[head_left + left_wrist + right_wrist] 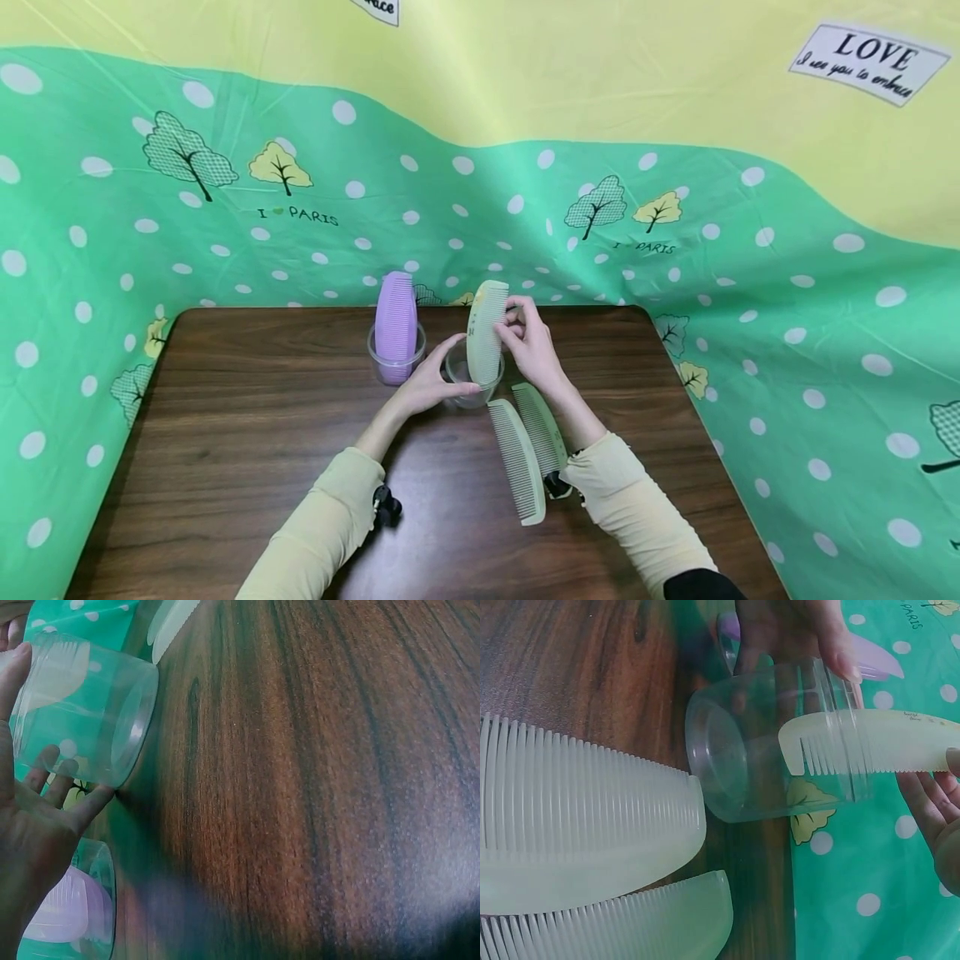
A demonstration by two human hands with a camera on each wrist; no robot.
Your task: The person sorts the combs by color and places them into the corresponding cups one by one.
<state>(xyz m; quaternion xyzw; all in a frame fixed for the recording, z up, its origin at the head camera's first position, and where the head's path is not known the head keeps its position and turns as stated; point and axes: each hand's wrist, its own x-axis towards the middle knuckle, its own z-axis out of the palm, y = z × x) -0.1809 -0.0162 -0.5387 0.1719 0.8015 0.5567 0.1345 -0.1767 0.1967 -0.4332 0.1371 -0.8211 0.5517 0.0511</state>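
Pale-green plastic comb point(486, 333), light, stiff and smooth, stands end-down in the clear plastic cup point(471, 385) on the table point(247, 433), right hand point(531, 343) pinching its spine, left hand point(429, 385) gripping the cup.

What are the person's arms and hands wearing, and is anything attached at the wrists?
Both arms wear long pale yellow sleeves. The left hand and right hand are bare: no gloves or rings show. A small black device sits at each wrist, and a dark edge shows at the right sleeve's upper end.
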